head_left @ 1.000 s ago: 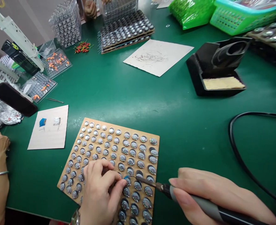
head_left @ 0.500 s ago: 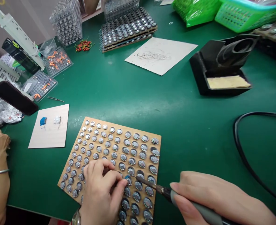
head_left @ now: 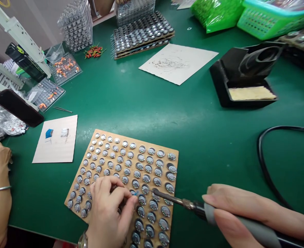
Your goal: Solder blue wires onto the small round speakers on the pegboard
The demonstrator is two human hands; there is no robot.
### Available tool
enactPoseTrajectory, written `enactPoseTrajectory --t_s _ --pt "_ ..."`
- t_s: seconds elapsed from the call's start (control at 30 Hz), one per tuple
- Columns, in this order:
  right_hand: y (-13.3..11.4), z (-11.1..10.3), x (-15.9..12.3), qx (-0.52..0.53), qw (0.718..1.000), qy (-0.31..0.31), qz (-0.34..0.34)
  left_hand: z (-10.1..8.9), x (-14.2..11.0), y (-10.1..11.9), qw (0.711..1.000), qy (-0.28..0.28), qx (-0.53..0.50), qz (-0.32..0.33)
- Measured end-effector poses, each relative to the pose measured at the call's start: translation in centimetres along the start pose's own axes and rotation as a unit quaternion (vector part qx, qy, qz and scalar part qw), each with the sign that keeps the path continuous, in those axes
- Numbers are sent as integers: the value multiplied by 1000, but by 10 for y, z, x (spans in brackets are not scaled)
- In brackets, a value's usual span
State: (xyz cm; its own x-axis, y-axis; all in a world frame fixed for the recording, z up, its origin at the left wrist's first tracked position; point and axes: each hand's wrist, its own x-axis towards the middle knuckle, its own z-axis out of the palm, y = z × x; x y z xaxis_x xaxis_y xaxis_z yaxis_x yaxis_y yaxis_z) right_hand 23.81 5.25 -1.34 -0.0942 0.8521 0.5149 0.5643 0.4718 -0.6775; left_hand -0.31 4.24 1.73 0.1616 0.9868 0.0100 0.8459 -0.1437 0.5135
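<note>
Head view shows work that seems partway through: round metal parts [head_left: 151, 216] sit in rows on a board [head_left: 90, 220] on the desk [head_left: 206, 144], and which are finished is too small to tell. Unused blue [head_left: 49, 133] and pale bundles [head_left: 64, 132] lie on a card [head_left: 54, 151], suggesting more remains. The left hand's [head_left: 110, 208] fingers pinch a blue wire [head_left: 136, 194] over the board; the right hand's [head_left: 247, 208] fingers close round a soldering iron [head_left: 198, 208], its tip near the wire, contact unclear.

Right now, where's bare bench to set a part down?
Free: green table between disc board and smudged card; also between black stand and right hand, left of black cable. Crowded: left side, around phone and parts trays.
</note>
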Motion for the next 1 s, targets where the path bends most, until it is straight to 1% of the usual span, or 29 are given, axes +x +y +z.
enactPoseTrajectory --t_s 0.07,0.2,0.37,0.5,0.8,1.0 --pt "-3 3 7 6 1000 -5 -20 -1 -1 -2 1000 -4 12 -4" --pt "-6 9 15 50 997 -38 -45 -1 -1 -3 1000 -4 18 -8" --pt "-9 10 19 24 997 -56 -43 2 0 0 1000 -3 16 -10" --pt "-11 11 23 11 997 -60 -56 2 -1 0 1000 0 15 -15" --pt "-12 11 24 28 997 -65 -42 2 1 3 999 3 8 -33" --pt "-10 8 22 -3 994 -80 -71 2 1 3 999 5 16 -28"
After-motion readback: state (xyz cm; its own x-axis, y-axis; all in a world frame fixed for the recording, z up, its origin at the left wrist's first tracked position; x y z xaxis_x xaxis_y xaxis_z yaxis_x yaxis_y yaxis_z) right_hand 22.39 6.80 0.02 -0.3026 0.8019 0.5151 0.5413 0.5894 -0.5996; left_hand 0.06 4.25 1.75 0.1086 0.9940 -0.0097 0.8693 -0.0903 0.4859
